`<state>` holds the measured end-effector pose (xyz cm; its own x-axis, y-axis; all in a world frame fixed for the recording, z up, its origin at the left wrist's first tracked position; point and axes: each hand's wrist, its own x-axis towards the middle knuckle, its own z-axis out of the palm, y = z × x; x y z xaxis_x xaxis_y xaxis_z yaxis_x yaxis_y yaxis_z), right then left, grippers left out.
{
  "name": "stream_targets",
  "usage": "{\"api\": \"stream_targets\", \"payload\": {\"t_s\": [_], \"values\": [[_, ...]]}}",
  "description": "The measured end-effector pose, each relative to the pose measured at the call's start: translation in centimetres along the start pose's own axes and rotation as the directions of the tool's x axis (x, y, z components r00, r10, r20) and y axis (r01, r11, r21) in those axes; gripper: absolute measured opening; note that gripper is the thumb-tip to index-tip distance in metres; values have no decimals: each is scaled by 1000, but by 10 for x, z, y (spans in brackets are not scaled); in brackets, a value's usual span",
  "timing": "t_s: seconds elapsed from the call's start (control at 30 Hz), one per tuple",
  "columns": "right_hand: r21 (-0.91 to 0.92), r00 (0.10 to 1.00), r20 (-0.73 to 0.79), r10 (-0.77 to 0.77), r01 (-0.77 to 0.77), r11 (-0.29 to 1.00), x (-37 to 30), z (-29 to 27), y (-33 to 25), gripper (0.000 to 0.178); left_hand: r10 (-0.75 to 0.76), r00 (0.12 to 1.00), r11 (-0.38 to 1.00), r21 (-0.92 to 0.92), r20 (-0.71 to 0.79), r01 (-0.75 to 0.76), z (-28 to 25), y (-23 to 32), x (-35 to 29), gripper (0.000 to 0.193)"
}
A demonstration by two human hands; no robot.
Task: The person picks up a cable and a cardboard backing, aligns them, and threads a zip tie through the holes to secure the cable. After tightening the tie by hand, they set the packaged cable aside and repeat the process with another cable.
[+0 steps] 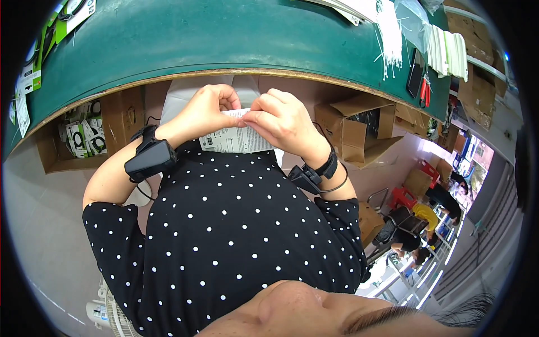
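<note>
Between my two hands, in front of my body and just below the table edge, is a white card (233,140) covered in small dark print. My left hand (210,109) pinches its upper edge with thumb and fingers. Close beside it, my right hand (278,121) is closed on the same edge, its fingertips nearly meeting the left ones. Whatever lies right between the fingertips is too small to make out. The card's lower part hangs against my dotted top. Each wrist wears a black strapped device.
A green table (224,42) spans the front, with white cable ties (388,42), stacked white cards (447,53) and red-handled pliers (425,90) at its right. Packaged cables (73,11) lie at its left. Below stand a box of packaged cables (53,160) and an open carton (337,135). Other people sit far right.
</note>
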<state>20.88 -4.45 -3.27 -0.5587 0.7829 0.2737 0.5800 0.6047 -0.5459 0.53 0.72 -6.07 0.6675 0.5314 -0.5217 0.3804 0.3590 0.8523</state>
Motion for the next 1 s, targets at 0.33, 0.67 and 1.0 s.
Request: {"api": "stream_targets", "payload": {"t_s": [0.33, 0.67, 1.0], "values": [[176, 996, -9, 85, -82, 981, 3, -11, 3, 17, -16, 996, 1000, 2, 87, 16, -7, -4, 7, 29], [301, 984, -120, 133, -91, 949, -5, 3, 1, 16, -32, 999, 999, 20, 34, 31, -5, -5, 8, 29], [231, 982, -79, 172, -149, 961, -7, 7, 2, 15, -18, 1000, 999, 39, 24, 17, -3, -2, 7, 29]]}}
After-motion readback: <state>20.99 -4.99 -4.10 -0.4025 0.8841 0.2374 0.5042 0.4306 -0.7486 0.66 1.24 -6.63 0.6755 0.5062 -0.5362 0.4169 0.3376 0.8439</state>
